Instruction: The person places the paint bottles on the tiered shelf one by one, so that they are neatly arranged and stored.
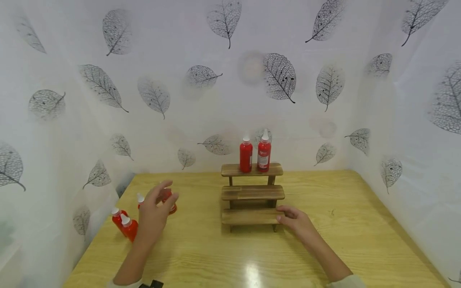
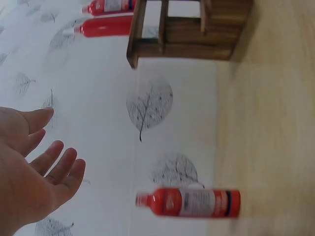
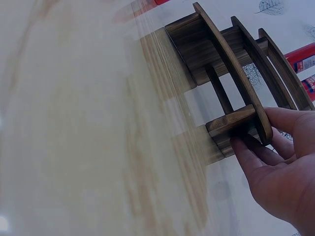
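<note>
Currently two red bottles [image 1: 246,158] atop stand [image 1: 253,193]; contents unclear.

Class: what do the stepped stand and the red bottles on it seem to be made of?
Stepped stand: probably wood, brown with slight sheen; streaky grain runs along its steps. Red bottles: likely smooth plastic, given the squeeze-bottle shape and tapered white nozzles; gloss unclear.
</note>
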